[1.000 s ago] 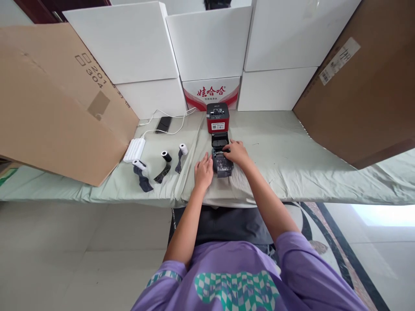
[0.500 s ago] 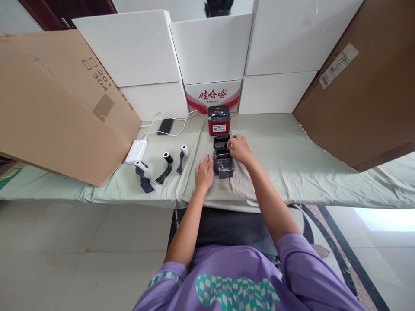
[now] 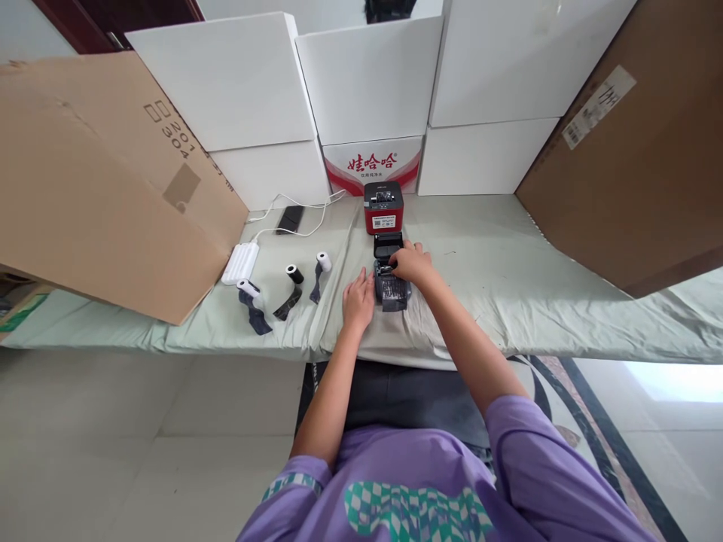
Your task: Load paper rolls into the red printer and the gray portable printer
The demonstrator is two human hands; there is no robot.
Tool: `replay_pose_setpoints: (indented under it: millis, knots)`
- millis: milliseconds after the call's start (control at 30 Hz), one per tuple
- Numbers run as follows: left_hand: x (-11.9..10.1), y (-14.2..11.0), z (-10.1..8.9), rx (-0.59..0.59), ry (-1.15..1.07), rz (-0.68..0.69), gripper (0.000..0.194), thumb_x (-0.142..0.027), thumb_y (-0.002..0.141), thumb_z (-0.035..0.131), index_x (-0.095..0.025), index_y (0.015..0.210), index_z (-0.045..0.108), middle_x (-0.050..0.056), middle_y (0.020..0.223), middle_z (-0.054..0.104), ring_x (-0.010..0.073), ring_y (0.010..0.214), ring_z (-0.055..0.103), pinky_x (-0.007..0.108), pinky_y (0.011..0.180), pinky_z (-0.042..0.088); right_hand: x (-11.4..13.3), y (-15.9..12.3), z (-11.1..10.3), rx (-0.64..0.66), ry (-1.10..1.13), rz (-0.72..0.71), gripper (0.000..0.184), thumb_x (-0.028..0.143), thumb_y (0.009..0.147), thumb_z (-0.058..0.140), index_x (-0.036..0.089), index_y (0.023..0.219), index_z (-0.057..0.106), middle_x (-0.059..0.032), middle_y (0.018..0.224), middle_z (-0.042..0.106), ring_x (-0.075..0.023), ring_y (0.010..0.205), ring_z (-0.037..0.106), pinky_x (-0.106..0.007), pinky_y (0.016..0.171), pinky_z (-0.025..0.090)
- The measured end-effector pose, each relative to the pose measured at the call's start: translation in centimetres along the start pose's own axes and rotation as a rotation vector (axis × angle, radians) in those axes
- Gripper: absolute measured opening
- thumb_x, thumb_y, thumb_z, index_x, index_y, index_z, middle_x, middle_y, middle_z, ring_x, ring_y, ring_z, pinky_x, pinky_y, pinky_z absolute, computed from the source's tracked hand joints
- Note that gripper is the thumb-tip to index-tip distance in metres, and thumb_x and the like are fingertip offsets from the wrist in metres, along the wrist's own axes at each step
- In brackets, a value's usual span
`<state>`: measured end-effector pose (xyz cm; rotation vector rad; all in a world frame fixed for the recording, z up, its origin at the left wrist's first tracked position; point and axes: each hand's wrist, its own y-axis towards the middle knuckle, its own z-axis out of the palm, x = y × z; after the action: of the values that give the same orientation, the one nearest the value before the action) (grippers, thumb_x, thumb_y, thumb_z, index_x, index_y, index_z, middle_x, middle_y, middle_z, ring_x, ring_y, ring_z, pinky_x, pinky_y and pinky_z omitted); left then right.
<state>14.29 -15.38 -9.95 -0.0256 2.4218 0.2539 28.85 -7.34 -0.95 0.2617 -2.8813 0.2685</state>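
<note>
"Device in front of the person, the small dark one (image 3: 384,268): where is it now?"

"On the pale cloth (image 3: 480,256), just in front of the red-and-black machine (image 3: 384,218). Its black lid (image 3: 388,245) stands open at the far end, as half a second ago, and a dark strip (image 3: 394,301) lies over its near part"

"And what differs?"

"Mostly the right hand (image 3: 412,263). It was beside the lid; now it has come back towards the person, and its bent fingertips reach the open compartment. They look drawn in, but whether they pinch anything is hidden"

"The left hand (image 3: 358,301)?"

"Much as before, laid low along the device's left side, fingers extended and close together, holding nothing. The fingertips are at its edge; contact is hard to tell"

"Have the rolls moved?"

"No, the near white roll (image 3: 247,287), the black roll (image 3: 294,274) and the far white roll (image 3: 324,261) are still left of that hand, each with a dark tail"
</note>
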Motion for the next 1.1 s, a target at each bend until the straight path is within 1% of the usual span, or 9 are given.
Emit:
replay_pose_setpoints:
  millis: [200,367,433,533,700,800,867,967,1100]
  knots:
    - [-0.1,0.1,-0.2,0.025,0.008,-0.032,0.061,-0.042,0.11,0.014,-0.023,0.15,0.057,0.004,0.166,0.041,0.0176,0.154,0.039,0.037,0.128,0.027,0.1,0.3,0.1,-0.018,0.005,-0.01,0.033,0.022,0.089,0.069,0.021,0.121,0.074,-0.0195,0.142,0.05,-0.0371,0.127,0.05,-0.048,0.104,0.045]
    - [-0.1,0.3,0.0,0.04,0.012,-0.04,0.059,-0.039,0.11,0.017,-0.022,0.146,0.06,0.004,0.166,0.042,0.0194,0.153,0.04,0.04,0.128,0.027,-0.8,0.0,-2.2,-0.099,0.149,-0.064,0.03,0.019,0.093,0.056,0.022,0.116,0.075,-0.0163,0.134,0.055,-0.033,0.118,0.056,-0.045,0.102,0.047]
    - [-0.1,0.4,0.1,0.041,0.018,-0.045,0.059,-0.037,0.109,0.017,-0.021,0.143,0.063,0.005,0.166,0.043,0.0203,0.153,0.041,0.041,0.128,0.027,-0.6,0.0,-3.2,-0.126,0.13,-0.087,0.029,0.018,0.094,0.055,0.022,0.113,0.077,-0.0165,0.133,0.057,-0.0362,0.127,0.05,-0.049,0.104,0.045]
    - [-0.2,0.5,0.1,0.043,0.014,-0.049,0.058,-0.037,0.109,0.018,-0.022,0.143,0.063,0.004,0.166,0.042,0.0206,0.153,0.04,0.042,0.128,0.027,0.1,0.1,-3.3,-0.053,0.036,-0.047,0.026,0.018,0.09,0.064,0.023,0.11,0.08,-0.0171,0.142,0.052,-0.0434,0.138,0.04,-0.058,0.109,0.04]
    - [-0.2,0.3,-0.1,0.042,0.011,-0.041,0.059,-0.039,0.11,0.017,-0.022,0.142,0.063,0.004,0.166,0.043,0.0196,0.153,0.04,0.039,0.127,0.028,0.3,0.7,-0.9,0.025,-0.033,0.06,0.035,0.02,0.085,0.073,0.021,0.12,0.076,-0.0159,0.165,0.03,-0.0542,0.156,0.01,-0.073,0.116,0.024]
    - [-0.2,0.2,-0.1,0.03,0.01,-0.026,0.059,-0.041,0.11,0.017,-0.022,0.141,0.064,0.004,0.165,0.044,0.02,0.153,0.042,0.039,0.127,0.029,0.0,0.6,0.0,0.062,-0.026,0.079,0.041,0.022,0.086,0.073,0.024,0.127,0.074,-0.017,0.167,0.028,-0.0544,0.157,0.007,-0.075,0.116,0.023]
    - [-0.2,0.2,-0.1,0.02,0.014,-0.028,0.059,-0.041,0.109,0.018,-0.023,0.141,0.064,0.003,0.165,0.044,0.0201,0.152,0.042,0.04,0.127,0.029,-0.2,0.6,0.0,0.06,-0.027,0.055,0.039,0.021,0.087,0.072,0.023,0.125,0.074,-0.0193,0.163,0.034,-0.0525,0.157,0.012,-0.073,0.116,0.026]
    - [-0.2,0.2,-0.1,0.017,0.017,-0.031,0.059,-0.041,0.109,0.018,-0.023,0.14,0.065,0.004,0.164,0.045,0.0203,0.153,0.042,0.041,0.127,0.029,-1.0,0.8,-0.8,0.04,0.037,-0.007,0.038,0.017,0.085,0.072,0.022,0.123,0.074,-0.0203,0.148,0.049,-0.0443,0.147,0.038,-0.061,0.114,0.039]
    - [-0.2,0.3,0.1,0.024,0.006,-0.036,0.057,-0.038,0.109,0.019,-0.022,0.14,0.064,0.005,0.163,0.047,0.0203,0.153,0.042,0.041,0.127,0.03,-2.4,0.5,-3.4,-0.069,0.255,-0.228,0.033,0.014,0.084,0.071,0.016,0.117,0.07,-0.0132,0.126,0.065,-0.0297,0.123,0.058,-0.043,0.109,0.047]
